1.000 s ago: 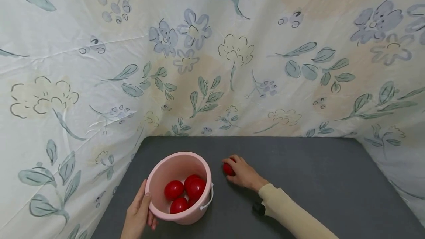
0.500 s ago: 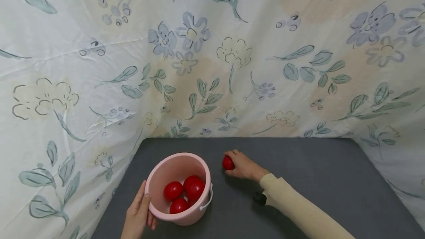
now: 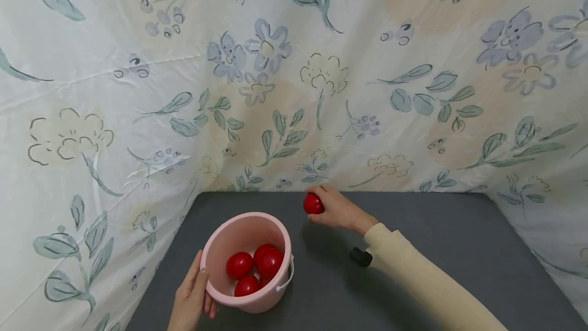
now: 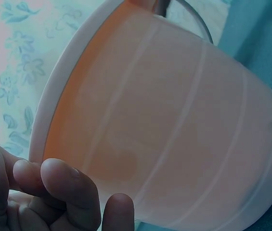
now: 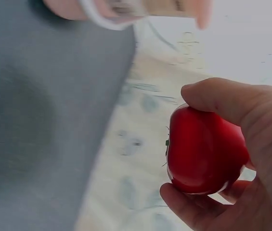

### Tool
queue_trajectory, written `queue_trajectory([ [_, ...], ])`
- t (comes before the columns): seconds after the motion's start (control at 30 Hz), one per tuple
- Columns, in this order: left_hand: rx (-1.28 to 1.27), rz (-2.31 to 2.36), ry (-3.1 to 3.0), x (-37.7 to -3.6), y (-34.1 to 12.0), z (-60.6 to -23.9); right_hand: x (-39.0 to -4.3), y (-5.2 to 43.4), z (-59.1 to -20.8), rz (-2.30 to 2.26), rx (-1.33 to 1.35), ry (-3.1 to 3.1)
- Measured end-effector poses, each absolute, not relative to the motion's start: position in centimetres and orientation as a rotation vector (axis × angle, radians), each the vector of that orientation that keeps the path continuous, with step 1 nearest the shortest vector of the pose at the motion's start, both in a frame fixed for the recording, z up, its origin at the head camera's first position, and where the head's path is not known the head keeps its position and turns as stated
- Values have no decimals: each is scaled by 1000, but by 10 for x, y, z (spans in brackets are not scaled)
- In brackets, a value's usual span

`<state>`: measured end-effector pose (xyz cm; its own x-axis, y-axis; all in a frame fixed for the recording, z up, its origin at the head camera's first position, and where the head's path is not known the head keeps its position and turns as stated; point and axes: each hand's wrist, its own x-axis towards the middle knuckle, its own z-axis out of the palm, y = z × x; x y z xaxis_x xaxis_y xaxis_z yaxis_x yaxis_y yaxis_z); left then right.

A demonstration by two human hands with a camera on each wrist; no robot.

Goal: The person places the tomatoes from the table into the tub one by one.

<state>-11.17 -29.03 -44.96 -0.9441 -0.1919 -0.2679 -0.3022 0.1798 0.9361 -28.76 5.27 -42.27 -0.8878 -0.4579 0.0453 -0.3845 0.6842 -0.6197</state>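
Note:
A pink bucket [image 3: 216,249] stands on the grey table [image 3: 436,249] near its left edge, with several red tomatoes [image 3: 240,264] inside. My left hand [image 3: 190,298] grips the bucket's near-left wall; the left wrist view shows the fingers [image 4: 73,192] curled against the bucket's side [image 4: 174,134]. My right hand [image 3: 337,209] is raised above the table, behind and to the right of the bucket, and holds one red tomato [image 3: 313,203]. In the right wrist view the thumb and fingers wrap that tomato [image 5: 203,151].
A floral cloth [image 3: 294,75] hangs as a backdrop behind and to both sides of the table. A small black object [image 3: 360,256] shows under my right sleeve [image 3: 427,290]. The bucket's white handle [image 3: 287,277] hangs down on its right side.
My right hand closed on the tomato lying on the table and lifted it up and away from the surface. The left hand and the bucket stayed put.

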Motion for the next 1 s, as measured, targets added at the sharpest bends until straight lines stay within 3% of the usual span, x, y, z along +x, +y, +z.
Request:
queue_trajectory([
  [0.5, -455, 1928, 2359, -111, -291, -454, -274, 49, -327, -1017, -861, 2976],
  [1.0, -423, 1932, 2364, -111, -291, -452, -259, -2, -318, -957, -1110, 2848],
])
